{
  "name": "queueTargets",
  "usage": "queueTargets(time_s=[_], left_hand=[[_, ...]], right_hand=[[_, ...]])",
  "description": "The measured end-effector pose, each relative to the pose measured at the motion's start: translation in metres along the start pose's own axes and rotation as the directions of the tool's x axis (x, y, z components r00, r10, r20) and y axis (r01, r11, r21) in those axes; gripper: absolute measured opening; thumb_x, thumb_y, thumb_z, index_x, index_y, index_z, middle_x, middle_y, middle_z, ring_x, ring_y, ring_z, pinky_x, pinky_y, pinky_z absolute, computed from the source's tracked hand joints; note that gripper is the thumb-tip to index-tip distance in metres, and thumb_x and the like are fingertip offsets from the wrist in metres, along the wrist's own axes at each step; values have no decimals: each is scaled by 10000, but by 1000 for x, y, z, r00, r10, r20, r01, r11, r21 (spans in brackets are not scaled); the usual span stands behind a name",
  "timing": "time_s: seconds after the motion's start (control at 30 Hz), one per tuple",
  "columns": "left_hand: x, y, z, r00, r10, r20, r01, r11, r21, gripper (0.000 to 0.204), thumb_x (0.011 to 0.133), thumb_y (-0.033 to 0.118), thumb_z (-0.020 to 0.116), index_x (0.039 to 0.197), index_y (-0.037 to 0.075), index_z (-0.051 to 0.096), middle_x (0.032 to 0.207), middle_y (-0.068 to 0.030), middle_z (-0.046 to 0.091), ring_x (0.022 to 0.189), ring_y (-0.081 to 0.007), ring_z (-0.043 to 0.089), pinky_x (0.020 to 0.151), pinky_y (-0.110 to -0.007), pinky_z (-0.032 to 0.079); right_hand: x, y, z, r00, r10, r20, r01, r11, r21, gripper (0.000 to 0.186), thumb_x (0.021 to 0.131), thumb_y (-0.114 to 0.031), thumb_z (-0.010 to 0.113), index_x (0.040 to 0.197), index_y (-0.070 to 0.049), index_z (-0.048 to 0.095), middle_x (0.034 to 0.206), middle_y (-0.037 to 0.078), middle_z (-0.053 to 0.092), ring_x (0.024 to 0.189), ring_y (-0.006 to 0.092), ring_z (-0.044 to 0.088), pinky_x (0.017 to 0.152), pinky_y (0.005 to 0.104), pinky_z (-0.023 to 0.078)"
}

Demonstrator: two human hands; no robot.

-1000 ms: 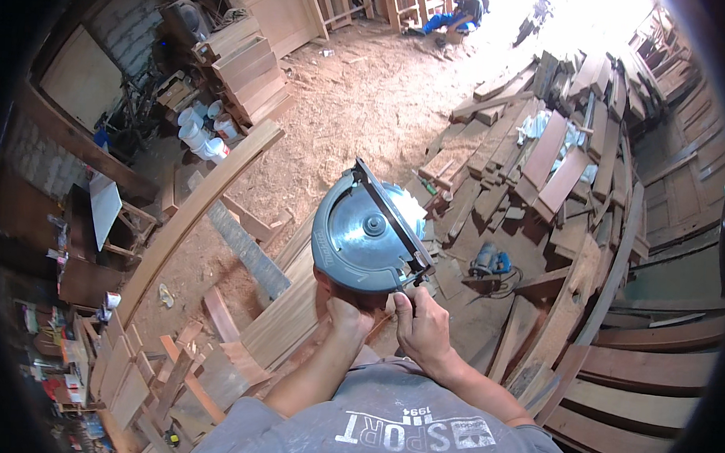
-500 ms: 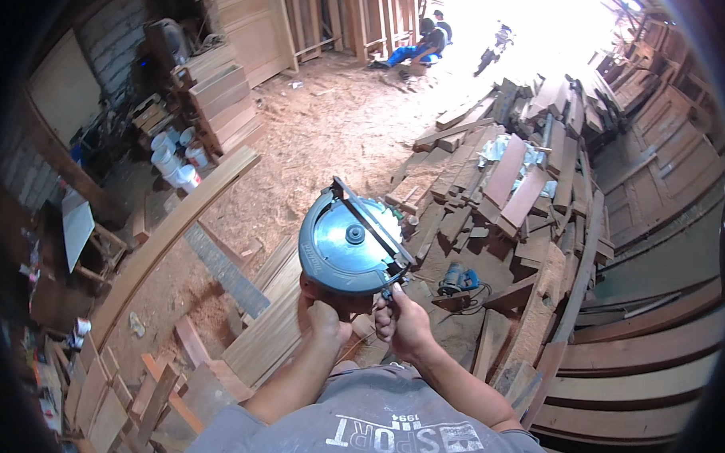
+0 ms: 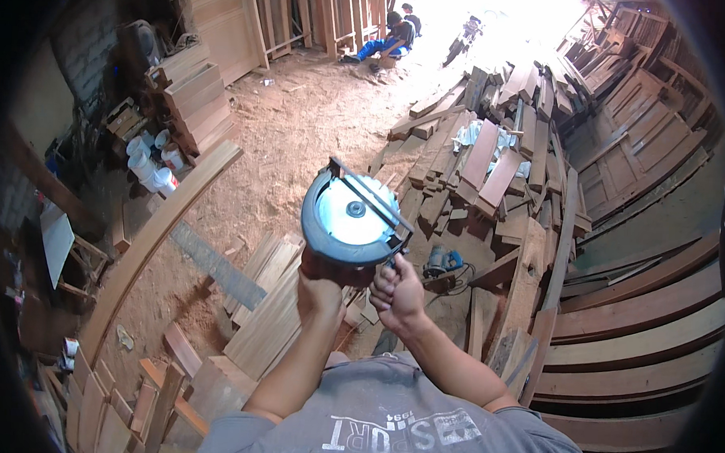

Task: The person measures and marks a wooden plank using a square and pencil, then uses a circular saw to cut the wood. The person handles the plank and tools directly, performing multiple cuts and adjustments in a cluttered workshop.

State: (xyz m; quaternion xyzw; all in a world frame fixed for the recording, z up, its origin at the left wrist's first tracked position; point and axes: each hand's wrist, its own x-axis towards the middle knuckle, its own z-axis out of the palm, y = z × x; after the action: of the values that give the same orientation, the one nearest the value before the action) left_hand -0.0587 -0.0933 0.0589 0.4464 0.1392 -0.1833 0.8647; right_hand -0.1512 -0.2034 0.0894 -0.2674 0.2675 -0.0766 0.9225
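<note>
A circular saw (image 3: 318,234) is held up before my chest, its round toothed blade (image 3: 339,200) facing up. The dark guard curves round the blade's left and near sides, and a straight dark base plate crosses its right side on a slant. My left hand (image 3: 320,298) grips the saw's body from below; most of its fingers are hidden beneath the tool. My right hand (image 3: 398,296) is closed at the near right corner, fingers curled on a small part by the end of the base plate.
Stacked boards (image 3: 271,315) lie below the saw. A large heap of wood offcuts (image 3: 480,163) fills the right, with a blue power tool (image 3: 445,261) and its cable nearby. White buckets (image 3: 143,167) stand at left. A person (image 3: 397,40) sits far off near a motorcycle (image 3: 465,40).
The saw and both hands have risen slightly and the blade catches more light. The surroundings have shifted left in view. Both hands keep their hold.
</note>
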Motion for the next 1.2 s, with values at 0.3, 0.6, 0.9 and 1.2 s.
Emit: queueTargets(time_s=[0.3, 0.6, 0.9, 1.2], left_hand=[[-10, 18, 17, 995, -13, -97, 35, 974, 225, 557, 1076, -23, 546, 1582, 58, 328, 1489, -169, 581, 1309, -274, 646, 1047, -412, 596], [53, -79, -20, 926, 321, -200, -185, 845, 501, 780, 1018, 49, 636, 1670, -37, 216, 1478, -291, 588, 1385, -390, 596, 1175, -461, 473], [62, -77, -13, 901, 353, -251, -235, 886, 400, 444, 1100, 255, 586, 1442, 7, 450, 1184, -316, 707, 1141, -470, 703, 971, -547, 535], [-72, 53, -77, 699, 708, -104, -558, 631, 539, 496, 1058, 375, 743, 1327, -4, 569, 989, -93, 606, 927, -208, 601, 892, -395, 526]], right_hand=[[2, 0, -23, 532, -744, 405, 299, -283, -911, 316, 1139, -355, 582, 1087, -45, 607, 811, 139, 626, 710, 354, 628, 650, 444, 503], [13, 15, -21, 551, -776, 307, 239, -206, -949, 450, 1165, -412, 526, 893, -67, 626, 680, 93, 551, 619, 331, 598, 653, 483, 507], [-29, 16, 35, 945, -224, -239, 66, 845, -530, 480, 1140, -589, 519, 1096, -131, 654, 754, -66, 538, 568, 48, 428, 501, 207, 316], [-2, 22, -13, 400, 19, 916, 740, -596, -311, 398, 1044, -175, 697, 1397, -26, 590, 1365, 246, 617, 1248, 448, 609, 1049, 520, 509]])
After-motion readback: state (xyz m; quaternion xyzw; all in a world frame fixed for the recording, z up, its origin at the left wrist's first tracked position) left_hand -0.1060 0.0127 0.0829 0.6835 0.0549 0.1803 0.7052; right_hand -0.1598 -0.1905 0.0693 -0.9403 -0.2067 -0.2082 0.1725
